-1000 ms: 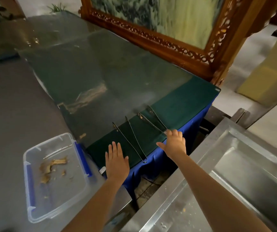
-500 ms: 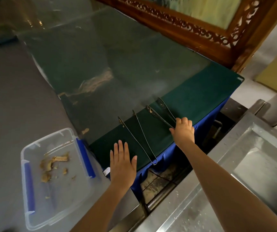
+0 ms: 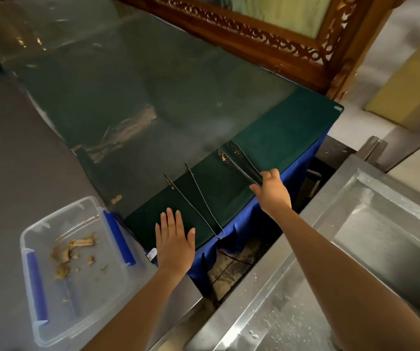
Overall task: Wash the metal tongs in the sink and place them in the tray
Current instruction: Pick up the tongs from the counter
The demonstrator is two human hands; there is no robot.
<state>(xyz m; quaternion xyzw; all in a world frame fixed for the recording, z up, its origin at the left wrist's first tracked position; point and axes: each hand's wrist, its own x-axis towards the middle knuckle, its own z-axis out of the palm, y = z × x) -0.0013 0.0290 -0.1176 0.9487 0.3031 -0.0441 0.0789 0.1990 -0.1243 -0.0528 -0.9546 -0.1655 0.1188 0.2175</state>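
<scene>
Two metal tongs lie on the green glass-topped table (image 3: 280,127). My right hand (image 3: 271,191) grips the hinge end of the perforated tongs (image 3: 239,158), whose tips point away from me. The thinner tongs (image 3: 198,201) lie spread in a V just left of them, their hinge at the table's near edge. My left hand (image 3: 174,239) rests flat on the table, fingers straight, just left of the thin tongs and not touching them. The steel sink (image 3: 371,239) is at the right. A clear plastic tray (image 3: 52,325) with blue clips sits at lower left, holding brown scraps.
A carved wooden frame (image 3: 267,39) stands along the table's far edge. A grey counter (image 3: 13,160) carries the tray. Between the table's blue skirt (image 3: 249,224) and the sink runs a narrow gap down to the floor. The sink's rim is wet.
My right hand has curled around the hinge end of the perforated tongs, which it was only reaching a second ago. The left hand stays flat on the table. The camera has tilted down.
</scene>
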